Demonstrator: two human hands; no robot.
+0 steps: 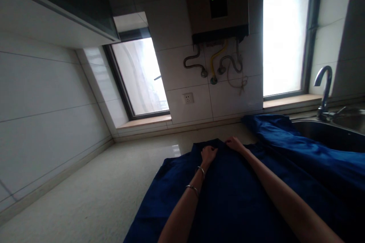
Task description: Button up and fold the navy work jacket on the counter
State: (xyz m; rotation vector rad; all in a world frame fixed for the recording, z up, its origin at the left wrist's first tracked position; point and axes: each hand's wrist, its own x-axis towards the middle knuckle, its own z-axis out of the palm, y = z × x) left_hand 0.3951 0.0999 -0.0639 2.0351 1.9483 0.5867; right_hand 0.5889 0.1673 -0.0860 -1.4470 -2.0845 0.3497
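A dark blue garment [228, 193], with a collar-like top edge, lies spread over the countertop and runs out of view at the bottom. What looks like a sleeve [273, 133] stretches off to the right, beside the sink. My left hand [209, 154], with two bracelets on its wrist, has its fingers closed on the cloth just below the top edge. A short way to the right, my right hand [234, 144] pinches the same edge. The fingertips of both hands are partly hidden, and the dark cloth shows few details.
A pale countertop [114, 182] extends to the left wall. At the right stand a sink [308, 125] and a curved metal faucet [325, 91]. A water heater [219, 3] with pipes hangs on the tiled wall between two windows, above a socket [188, 98]. A cabinet [65, 19] juts out upper left.
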